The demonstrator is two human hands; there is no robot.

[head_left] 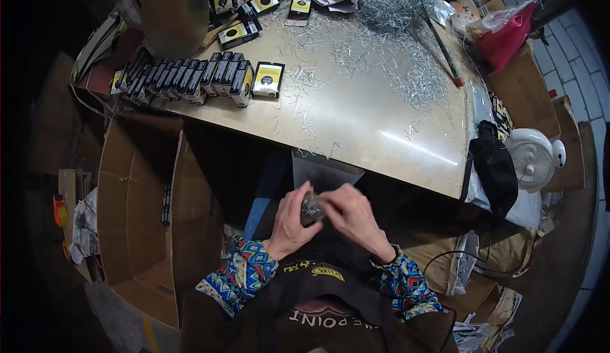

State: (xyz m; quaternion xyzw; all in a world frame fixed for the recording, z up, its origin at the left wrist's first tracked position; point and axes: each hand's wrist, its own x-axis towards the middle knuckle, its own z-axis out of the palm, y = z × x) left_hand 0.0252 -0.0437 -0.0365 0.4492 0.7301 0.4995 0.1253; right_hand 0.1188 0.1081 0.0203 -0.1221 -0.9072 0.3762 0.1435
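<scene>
My left hand [291,221] and my right hand [351,216] meet just below the table's near edge, both closed around a small bundle of metal clips [311,205]. A clear plastic bag [323,170] hangs just above them against the table edge. On the table a large heap of loose metal clips [395,32] spreads from the far side toward the middle. A row of small black and yellow boxes [184,78] stands on edge at the left, with one box [267,78] lying face up beside it.
The metal table top [356,118] carries scattered clips. More boxes [241,10] lie at the far left. An open cardboard carton [136,207] stands at my left. A red bag [508,35], a black bag [495,169] and a white fan [532,156] sit at the right.
</scene>
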